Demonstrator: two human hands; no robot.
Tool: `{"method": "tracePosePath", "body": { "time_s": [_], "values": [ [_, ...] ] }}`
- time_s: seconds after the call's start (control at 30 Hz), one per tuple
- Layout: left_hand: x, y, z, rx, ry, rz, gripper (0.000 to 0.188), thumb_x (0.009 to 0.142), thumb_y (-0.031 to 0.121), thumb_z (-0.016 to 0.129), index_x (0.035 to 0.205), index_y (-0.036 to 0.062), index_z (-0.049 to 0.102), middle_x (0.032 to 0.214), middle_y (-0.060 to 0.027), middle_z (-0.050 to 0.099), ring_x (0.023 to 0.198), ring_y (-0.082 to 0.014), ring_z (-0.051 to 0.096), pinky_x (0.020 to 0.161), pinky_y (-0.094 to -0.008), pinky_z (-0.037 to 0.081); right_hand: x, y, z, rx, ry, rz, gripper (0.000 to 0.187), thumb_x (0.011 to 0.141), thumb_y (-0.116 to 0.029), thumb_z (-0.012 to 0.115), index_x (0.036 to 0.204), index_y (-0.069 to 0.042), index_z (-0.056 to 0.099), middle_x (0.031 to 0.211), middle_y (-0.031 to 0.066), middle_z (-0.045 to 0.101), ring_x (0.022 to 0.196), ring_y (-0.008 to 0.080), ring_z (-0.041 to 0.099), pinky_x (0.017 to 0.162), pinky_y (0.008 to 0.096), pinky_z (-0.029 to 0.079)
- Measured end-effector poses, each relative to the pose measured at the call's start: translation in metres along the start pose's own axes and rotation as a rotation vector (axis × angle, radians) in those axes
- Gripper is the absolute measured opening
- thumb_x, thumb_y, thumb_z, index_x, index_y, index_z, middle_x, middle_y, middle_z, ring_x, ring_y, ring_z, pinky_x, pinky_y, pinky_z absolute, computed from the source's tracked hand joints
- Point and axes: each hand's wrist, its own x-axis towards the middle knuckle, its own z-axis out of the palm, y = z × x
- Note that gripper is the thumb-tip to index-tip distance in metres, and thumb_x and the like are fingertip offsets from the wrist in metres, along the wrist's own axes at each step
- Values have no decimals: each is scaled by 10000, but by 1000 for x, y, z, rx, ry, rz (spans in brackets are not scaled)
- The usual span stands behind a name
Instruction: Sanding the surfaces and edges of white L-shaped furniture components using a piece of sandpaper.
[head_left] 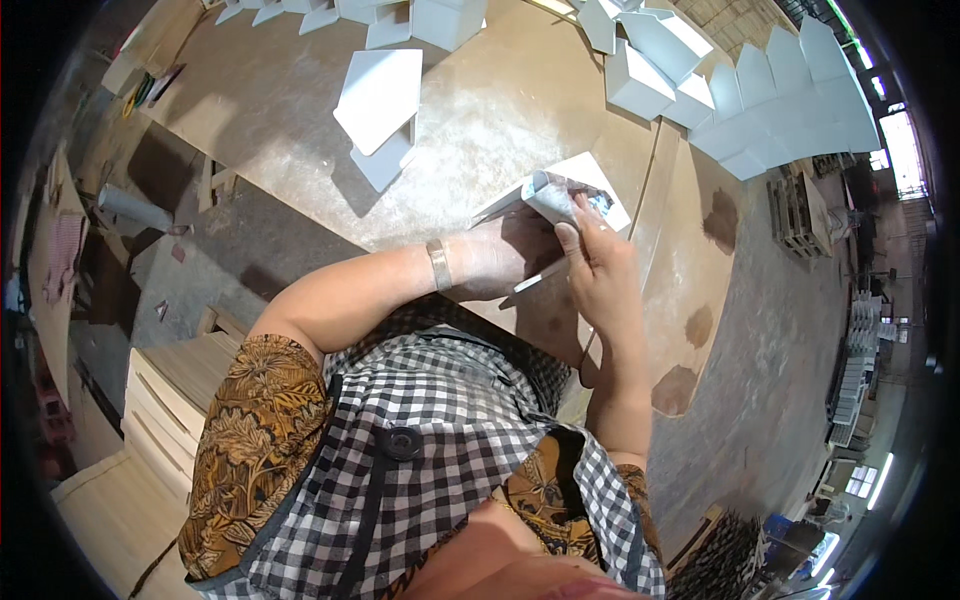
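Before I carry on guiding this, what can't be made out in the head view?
All in the head view:
Left hand: its fingertips, lost in shadow and behind the white piece.
White piece: its underside, facing away, and the area covered by the grey pad and right hand.
Far white boxes: cut off by the top edge.
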Motion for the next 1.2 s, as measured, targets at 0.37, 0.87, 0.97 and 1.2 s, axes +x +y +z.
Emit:
{"method": "tracePosePath", "body": {
  "time_s": [0.37,0.87,0.97,1.2],
  "values": [
    [-4,-9,18,30,128,53,352,713,146,537,1026,-13,568,1055,-220,560,1038,-335,510,884,-399,403,-18,26,-5,-162,106,-27,347,772,43,512,1112,-14,555,1143,216,544,1121,334,495,950,396,390],
    [8,-12,16,32,-88,-112,239,731,142,497,733,-60,624,879,-236,601,862,-343,589,782,-411,458,-36,56,-10,52,416,373,272,903,-191,497,1054,23,570,767,173,609,675,237,575,627,321,440],
    [12,-7,6,-183,18,-308,300,753,174,467,806,-92,596,863,-274,594,844,-388,585,777,-430,458,-41,56,-9,122,502,358,269,907,-191,491,1049,24,566,721,120,590,636,185,519,600,307,419],
    [23,-42,27,-1067,42,-264,382,843,241,420,1059,-71,462,974,-252,513,954,-339,522,849,-386,412,-31,33,-12,124,664,268,242,897,-139,497,1061,24,567,759,101,598,652,136,517,595,268,422]
  ]
}}
